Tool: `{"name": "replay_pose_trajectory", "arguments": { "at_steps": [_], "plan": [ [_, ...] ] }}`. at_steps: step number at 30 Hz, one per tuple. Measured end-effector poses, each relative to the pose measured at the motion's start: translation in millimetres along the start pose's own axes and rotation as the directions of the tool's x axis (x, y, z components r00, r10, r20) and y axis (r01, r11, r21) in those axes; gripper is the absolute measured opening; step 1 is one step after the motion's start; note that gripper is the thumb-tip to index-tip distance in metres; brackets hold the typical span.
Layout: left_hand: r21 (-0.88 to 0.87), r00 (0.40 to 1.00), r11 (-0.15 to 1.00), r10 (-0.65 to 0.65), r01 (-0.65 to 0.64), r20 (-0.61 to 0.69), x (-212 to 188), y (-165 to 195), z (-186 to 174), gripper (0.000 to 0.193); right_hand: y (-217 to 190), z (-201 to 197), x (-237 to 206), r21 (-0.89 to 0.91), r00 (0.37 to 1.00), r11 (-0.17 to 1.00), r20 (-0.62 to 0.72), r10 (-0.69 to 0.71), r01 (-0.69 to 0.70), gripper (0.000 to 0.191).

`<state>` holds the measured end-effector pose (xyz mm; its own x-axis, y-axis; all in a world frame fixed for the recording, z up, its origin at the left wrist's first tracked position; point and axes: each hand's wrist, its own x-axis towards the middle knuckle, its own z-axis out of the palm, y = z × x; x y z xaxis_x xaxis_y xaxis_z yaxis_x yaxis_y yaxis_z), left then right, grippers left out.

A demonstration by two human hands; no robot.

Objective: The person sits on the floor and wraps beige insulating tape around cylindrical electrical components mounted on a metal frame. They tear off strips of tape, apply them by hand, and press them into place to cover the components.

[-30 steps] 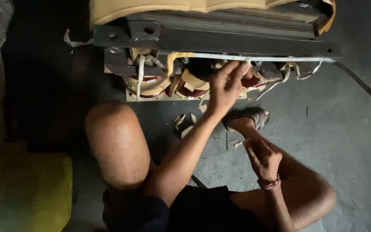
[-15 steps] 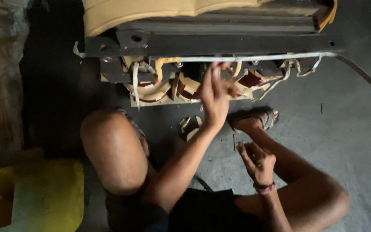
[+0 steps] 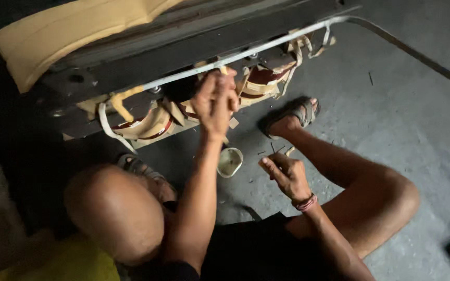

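Grey concrete floor [image 3: 391, 119] fills the scene, seen from above a person seated on it with knees apart. Ahead lies a dark metal frame [image 3: 183, 57] with a tan cushion [image 3: 63, 36] on top and red-brown coils wrapped in pale tape [image 3: 152, 125] along its lower edge. Left hand [image 3: 215, 101] is raised to the frame, fingers closed around a pale strip just under a thin metal rod [image 3: 266, 47]. Right hand [image 3: 286, 174] hovers low over the floor, fingers pinched on a small thin item, too small to identify. Between the arms, a small round cup [image 3: 230, 161] sits on the floor. One sandalled foot [image 3: 292, 117] rests near the coils
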<state>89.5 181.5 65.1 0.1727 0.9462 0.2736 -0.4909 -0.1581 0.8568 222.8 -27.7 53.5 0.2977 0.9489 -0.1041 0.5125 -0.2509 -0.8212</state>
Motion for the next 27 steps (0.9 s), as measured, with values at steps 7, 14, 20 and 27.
{"name": "replay_pose_trajectory", "arguments": {
  "at_steps": [7,14,20,27],
  "plan": [
    [-0.073,0.984,0.996,0.038,-0.052,-0.173,-34.0,17.6,-15.8,0.055,3.8,10.3,-8.5,0.464,0.995,0.886,-0.093,0.023,0.023,0.042],
    [0.335,0.925,0.934,-0.231,0.123,0.303,-124.1,36.8,-4.9,0.069,-31.3,48.7,9.6,0.569,0.944,0.817,-0.314,0.104,0.1,0.029],
    [0.551,0.864,0.809,-0.414,0.205,0.287,-117.9,64.2,-34.1,0.054,-4.7,60.3,8.9,0.537,0.939,0.818,-0.343,-0.008,0.204,0.027],
    [0.413,0.944,0.906,-0.211,0.092,0.252,-98.4,131.8,-76.0,0.048,103.8,163.8,65.8,-0.191,0.974,0.958,-0.038,-0.225,0.214,0.027]
  ]
}}
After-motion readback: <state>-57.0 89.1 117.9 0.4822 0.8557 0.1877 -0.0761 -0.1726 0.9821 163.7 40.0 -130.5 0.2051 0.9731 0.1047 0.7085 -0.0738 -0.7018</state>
